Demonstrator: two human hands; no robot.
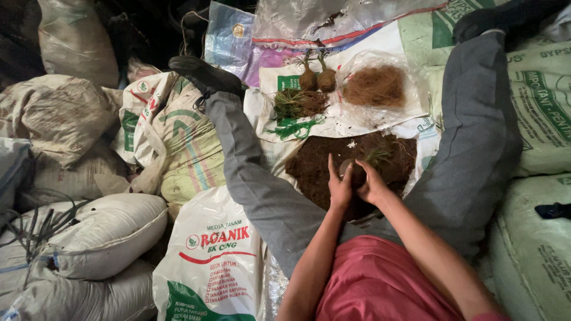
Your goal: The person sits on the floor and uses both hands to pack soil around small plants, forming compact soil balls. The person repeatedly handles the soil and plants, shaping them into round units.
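While both hands, left hand [340, 189] and right hand [372, 185], cup a soft soil ball [357, 176] with a fragile green sprout [378, 156], loose dark soil [321, 169] lies beneath; support it underneath.

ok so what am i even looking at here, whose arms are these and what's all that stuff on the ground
There is one picture, taken by a camera worn on a person's head and looking down, so the arms are that person's own. They sit with legs in grey trousers spread apart, among stacked sacks.

Between the legs lies a heap of dark soil on a spread-out sack. The left hand and right hand are pressed together around a small soil ball with a green seedling sticking out of its top.

Farther away lie two finished brown balls with shoots, a bundle of loose seedlings, some green string, and a clear bag of brown fibre.
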